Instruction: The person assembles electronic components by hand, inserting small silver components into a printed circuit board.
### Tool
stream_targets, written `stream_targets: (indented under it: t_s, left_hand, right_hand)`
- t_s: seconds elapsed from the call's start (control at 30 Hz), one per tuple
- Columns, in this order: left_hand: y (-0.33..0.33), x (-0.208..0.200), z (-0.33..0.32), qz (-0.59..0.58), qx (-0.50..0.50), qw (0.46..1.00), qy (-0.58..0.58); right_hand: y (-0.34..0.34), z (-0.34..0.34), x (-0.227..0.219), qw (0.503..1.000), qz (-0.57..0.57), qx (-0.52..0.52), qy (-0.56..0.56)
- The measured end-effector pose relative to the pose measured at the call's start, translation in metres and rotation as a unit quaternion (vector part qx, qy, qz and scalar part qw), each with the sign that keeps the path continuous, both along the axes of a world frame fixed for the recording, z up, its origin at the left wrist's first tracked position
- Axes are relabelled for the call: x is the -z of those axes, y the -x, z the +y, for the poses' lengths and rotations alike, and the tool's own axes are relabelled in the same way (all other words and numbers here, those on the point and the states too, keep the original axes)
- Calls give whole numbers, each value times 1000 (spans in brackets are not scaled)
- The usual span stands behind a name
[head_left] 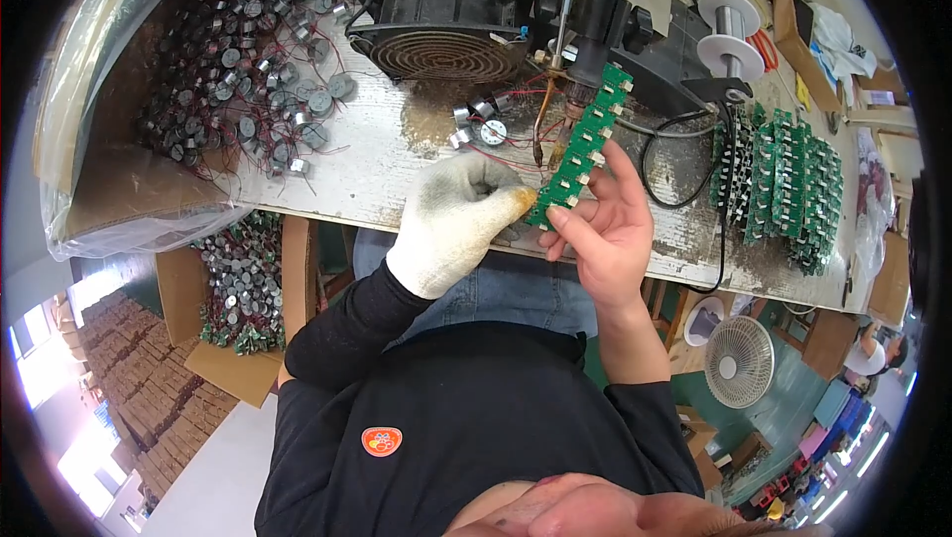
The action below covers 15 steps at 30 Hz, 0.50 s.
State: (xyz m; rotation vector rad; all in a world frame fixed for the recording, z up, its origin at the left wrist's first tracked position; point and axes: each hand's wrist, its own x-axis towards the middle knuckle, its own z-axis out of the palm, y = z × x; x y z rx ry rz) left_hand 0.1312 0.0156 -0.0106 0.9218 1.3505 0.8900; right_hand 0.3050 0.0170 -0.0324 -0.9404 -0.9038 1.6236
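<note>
A long green circuit board strip [585, 145] with small white connectors along it is held slanting over the front of the workbench. My left hand [446, 215], in a white glove with a stained thumb tip, pinches the strip's near end. Bare, my right hand [617, 235] grips the same strip from the right, thumb and fingers at its lower part. Just beyond the strip a soldering tip [540, 135] points down from its stand. A few small round components [493, 130] with red wires lie to the left of that tip.
A black fan [446, 41] stands at the back. Loose round components [248, 71] heap up at the left, beside plastic film. Solder spools [729, 16] stand back right, and stacked green boards [778, 180] lie at the right. A cardboard box [178, 294] sits below the bench's left edge.
</note>
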Motion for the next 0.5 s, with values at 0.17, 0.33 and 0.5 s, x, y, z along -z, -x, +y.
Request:
stream_targets:
  t_s: [0.17,0.33,0.5]
  left_hand:
    - [1,0,1,-12,-2,1000,11]
    - [1,2,4,-11,5,1000,14]
    - [-1,0,4,-39,-3,999,14]
  right_hand:
    - [4,0,1,1000,-13,8,-14]
    - [2,3,-1,1000,0,-3,-10]
    - [1,3,-5,1000,5,-3,-14]
